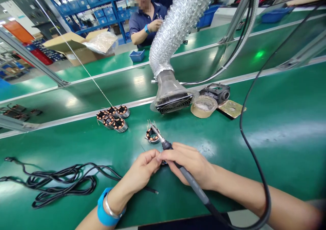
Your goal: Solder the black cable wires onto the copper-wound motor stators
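**Soldering iron tip resting on a coil at the green bench**

A tangle of black cable (pixel 61 182) is lying on the green table (pixel 280 128) at the far left. Further in, a cluster of copper-wound coils (pixel 113 116) is sitting together near a metal rail, well apart from the hands.

The left hand (pixel 142 170), with a blue wristband, is curling its fingers inward, fingertips pinching together just beside the right hand's thumb; what they are gripping is too small to tell, though a thin dark wire (pixel 150 189) is trailing out below the hand.

A single coil (pixel 152 135) is standing on the table just ahead of both hands, its wire leads sticking upward. The iron (pixel 163 141) is slanting down onto it, tip touching the coil's top.

The right hand (pixel 191 165) is clenching the iron's black handle like a pen, its cord running back along the forearm and looping up to the right.

Behind, a fume hood (pixel 171 97) on a ribbed silver hose is facing the coil. Right of it, a tape roll (pixel 203 106) and an iron stand (pixel 217 92) are sitting close together.

Across the far belt, another person's hand (pixel 155 25) is being held up at chest height.
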Action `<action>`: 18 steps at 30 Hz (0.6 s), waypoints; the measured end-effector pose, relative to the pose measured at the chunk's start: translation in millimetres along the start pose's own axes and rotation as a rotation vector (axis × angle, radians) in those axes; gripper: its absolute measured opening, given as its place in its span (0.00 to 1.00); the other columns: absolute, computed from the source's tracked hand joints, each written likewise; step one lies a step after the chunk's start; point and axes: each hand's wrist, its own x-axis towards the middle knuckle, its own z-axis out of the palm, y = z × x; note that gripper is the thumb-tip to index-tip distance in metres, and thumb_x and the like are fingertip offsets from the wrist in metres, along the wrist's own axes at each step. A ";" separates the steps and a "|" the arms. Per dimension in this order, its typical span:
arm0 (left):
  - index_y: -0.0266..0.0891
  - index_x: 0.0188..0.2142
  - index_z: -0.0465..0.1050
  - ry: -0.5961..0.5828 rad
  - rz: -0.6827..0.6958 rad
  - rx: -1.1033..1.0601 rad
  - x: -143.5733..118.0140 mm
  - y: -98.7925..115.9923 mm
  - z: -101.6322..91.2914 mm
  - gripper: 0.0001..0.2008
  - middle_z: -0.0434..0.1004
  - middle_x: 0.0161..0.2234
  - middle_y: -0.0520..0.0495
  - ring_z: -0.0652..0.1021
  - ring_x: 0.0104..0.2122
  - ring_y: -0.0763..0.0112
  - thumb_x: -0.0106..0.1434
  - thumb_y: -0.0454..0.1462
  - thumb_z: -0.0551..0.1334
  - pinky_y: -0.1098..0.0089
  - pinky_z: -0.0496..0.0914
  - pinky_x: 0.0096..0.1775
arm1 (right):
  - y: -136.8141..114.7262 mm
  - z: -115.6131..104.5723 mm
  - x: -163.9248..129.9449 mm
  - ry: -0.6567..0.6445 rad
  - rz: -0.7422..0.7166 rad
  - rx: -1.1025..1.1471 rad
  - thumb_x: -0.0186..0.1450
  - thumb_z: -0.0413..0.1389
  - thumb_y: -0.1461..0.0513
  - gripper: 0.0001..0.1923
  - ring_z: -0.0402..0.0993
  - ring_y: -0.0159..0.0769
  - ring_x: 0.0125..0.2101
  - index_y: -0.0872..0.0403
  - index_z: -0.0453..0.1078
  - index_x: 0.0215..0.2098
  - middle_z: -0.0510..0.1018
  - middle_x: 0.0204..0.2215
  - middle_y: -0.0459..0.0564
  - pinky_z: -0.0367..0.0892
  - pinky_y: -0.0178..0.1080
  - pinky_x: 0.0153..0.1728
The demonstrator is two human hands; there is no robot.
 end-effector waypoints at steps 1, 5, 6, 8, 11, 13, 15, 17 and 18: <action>0.34 0.30 0.58 -0.002 -0.020 -0.039 0.0 0.8 1.7 0.24 0.48 0.21 0.58 0.50 0.20 0.84 0.62 0.55 0.58 0.77 0.46 0.23 | -0.3 -0.7 -0.8 0.002 -0.011 -0.019 0.64 0.51 0.72 0.18 0.60 0.33 0.28 0.57 0.63 0.52 0.68 0.28 0.49 0.61 0.35 0.29; 0.35 0.29 0.57 0.060 -0.068 -0.118 0.4 2.5 6.5 0.26 0.46 0.19 0.59 0.48 0.18 0.86 0.59 0.56 0.61 0.78 0.43 0.20 | -4.0 -9.0 -1.6 0.049 0.060 -0.016 0.60 0.55 0.72 0.20 0.63 0.31 0.29 0.56 0.63 0.50 0.70 0.30 0.48 0.63 0.35 0.31; 0.35 0.29 0.56 0.077 -0.075 -0.126 0.6 2.4 6.9 0.26 0.45 0.19 0.59 0.48 0.18 0.86 0.58 0.56 0.61 0.78 0.43 0.20 | -5.4 -11.4 -1.4 0.041 0.114 0.024 0.57 0.56 0.72 0.22 0.65 0.30 0.29 0.55 0.63 0.49 0.71 0.31 0.47 0.64 0.34 0.33; 0.36 0.28 0.55 0.092 -0.086 -0.147 1.0 1.5 7.0 0.27 0.45 0.19 0.60 0.47 0.17 0.86 0.57 0.57 0.62 0.79 0.42 0.19 | -8.1 -14.5 -1.1 -0.005 0.222 0.125 0.54 0.58 0.72 0.25 0.68 0.29 0.32 0.54 0.61 0.49 0.73 0.33 0.45 0.66 0.32 0.36; 0.36 0.28 0.54 0.100 -0.092 -0.191 1.6 0.0 6.6 0.28 0.44 0.18 0.60 0.47 0.17 0.87 0.56 0.57 0.63 0.79 0.42 0.19 | -10.7 -12.7 -0.4 -0.050 0.299 0.200 0.56 0.56 0.73 0.24 0.70 0.26 0.32 0.52 0.60 0.49 0.73 0.32 0.41 0.66 0.28 0.36; 0.37 0.28 0.54 0.116 -0.100 -0.214 2.0 -0.6 7.1 0.28 0.42 0.18 0.61 0.46 0.16 0.87 0.55 0.57 0.64 0.79 0.41 0.18 | -10.6 -7.5 0.6 -0.029 0.297 0.190 0.58 0.54 0.72 0.21 0.70 0.25 0.31 0.51 0.60 0.48 0.73 0.30 0.41 0.66 0.28 0.35; 0.37 0.29 0.53 0.134 -0.110 -0.236 2.7 -0.6 8.5 0.29 0.42 0.18 0.61 0.46 0.16 0.87 0.54 0.57 0.64 0.80 0.41 0.18 | -8.9 -1.0 1.6 0.045 0.295 0.140 0.60 0.52 0.72 0.19 0.69 0.26 0.30 0.53 0.60 0.48 0.72 0.30 0.43 0.67 0.29 0.34; 0.37 0.29 0.54 0.159 -0.110 -0.252 3.6 0.0 10.8 0.30 0.42 0.18 0.61 0.46 0.16 0.87 0.53 0.58 0.65 0.80 0.41 0.18 | -6.5 5.4 2.3 0.150 0.284 0.046 0.61 0.51 0.71 0.17 0.69 0.28 0.30 0.54 0.60 0.48 0.71 0.30 0.45 0.67 0.31 0.34; 0.37 0.29 0.54 0.174 -0.111 -0.257 4.2 0.4 12.1 0.30 0.43 0.18 0.61 0.46 0.16 0.87 0.52 0.58 0.65 0.80 0.41 0.18 | -5.4 8.2 2.2 0.199 0.265 -0.009 0.62 0.51 0.71 0.17 0.69 0.29 0.30 0.55 0.60 0.48 0.72 0.30 0.46 0.68 0.32 0.34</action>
